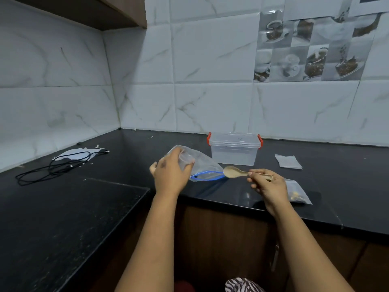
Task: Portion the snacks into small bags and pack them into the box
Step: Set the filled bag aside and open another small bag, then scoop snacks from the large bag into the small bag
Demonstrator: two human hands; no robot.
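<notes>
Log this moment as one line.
left hand: holds zip bag | right hand: holds spoon | box: shut | filled bag: on counter

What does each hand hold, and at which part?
The left hand grips the zip bag at its closed end. The right hand pinches the spoon by its handle.

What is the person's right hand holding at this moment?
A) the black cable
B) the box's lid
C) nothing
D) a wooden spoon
D: the right hand pinches the handle of a wooden spoon, its bowl pointing toward the blue-zip bag that the left hand holds.
</notes>
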